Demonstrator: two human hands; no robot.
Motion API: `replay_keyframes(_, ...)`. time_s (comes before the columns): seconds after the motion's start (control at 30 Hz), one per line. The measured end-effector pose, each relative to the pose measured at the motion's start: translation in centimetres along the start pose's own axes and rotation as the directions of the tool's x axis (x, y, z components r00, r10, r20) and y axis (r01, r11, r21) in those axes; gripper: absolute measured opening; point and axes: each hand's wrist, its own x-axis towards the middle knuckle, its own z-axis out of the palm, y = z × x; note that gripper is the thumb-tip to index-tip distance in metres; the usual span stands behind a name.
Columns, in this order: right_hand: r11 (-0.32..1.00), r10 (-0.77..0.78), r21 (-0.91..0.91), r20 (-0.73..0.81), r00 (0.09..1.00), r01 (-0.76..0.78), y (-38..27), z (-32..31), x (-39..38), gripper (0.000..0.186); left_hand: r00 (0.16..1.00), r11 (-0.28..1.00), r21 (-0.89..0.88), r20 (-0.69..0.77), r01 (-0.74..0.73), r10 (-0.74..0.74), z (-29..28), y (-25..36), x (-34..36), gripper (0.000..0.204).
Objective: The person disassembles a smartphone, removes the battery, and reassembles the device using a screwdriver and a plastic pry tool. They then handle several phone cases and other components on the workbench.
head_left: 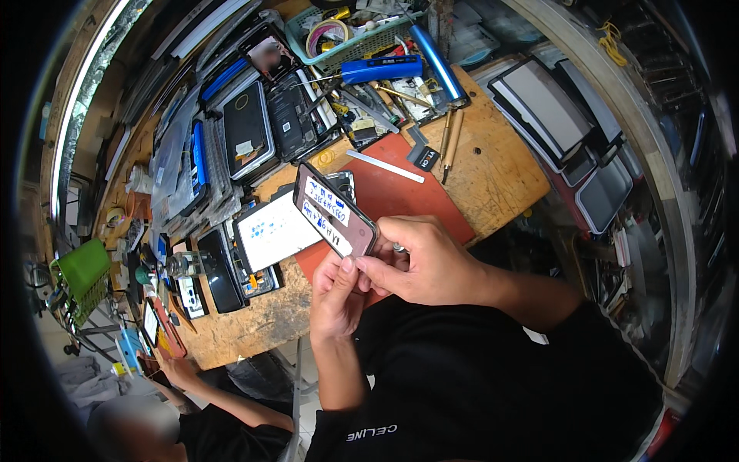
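Note:
A phone [355, 235] with white handwritten labels stuck on it is held tilted up over the red mat [408, 200]. My left hand [336, 292] grips its lower end with the thumb up near the corner. My right hand [408, 258] holds the same corner and right edge, thumb against my left thumb. Just behind the phone a white sheet [262, 231] lies on a device, and a narrow white strip [385, 165] rests on the mat, near a small black card [426, 158].
The wooden bench [508, 185] carries stacked opened devices [242, 131], a blue tool [380, 69], brass screwdrivers [450, 138] and a tool basket [319, 46]. Flat panels [546, 108] are stacked at right. A co-worker [231, 408] sits lower left, a hand [177, 369] at the bench edge.

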Motion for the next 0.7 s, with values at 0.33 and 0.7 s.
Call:
replay_keyframes(0.33,0.944,-0.095,-0.324,-0.074,0.993,0.066,1.2,-0.8,0.5,0.006,0.912,0.901,0.297,-0.166,-0.317,0.376,-3.5,2.7,-4.3,0.027)
replay_keyframes(0.7,0.526,-0.113,-0.843,0.058,0.992,0.109,5.5,-0.1,0.1,0.015,0.385,0.855,0.436,-0.765,-0.282,0.517,-24.8,13.9,-18.4,0.033)
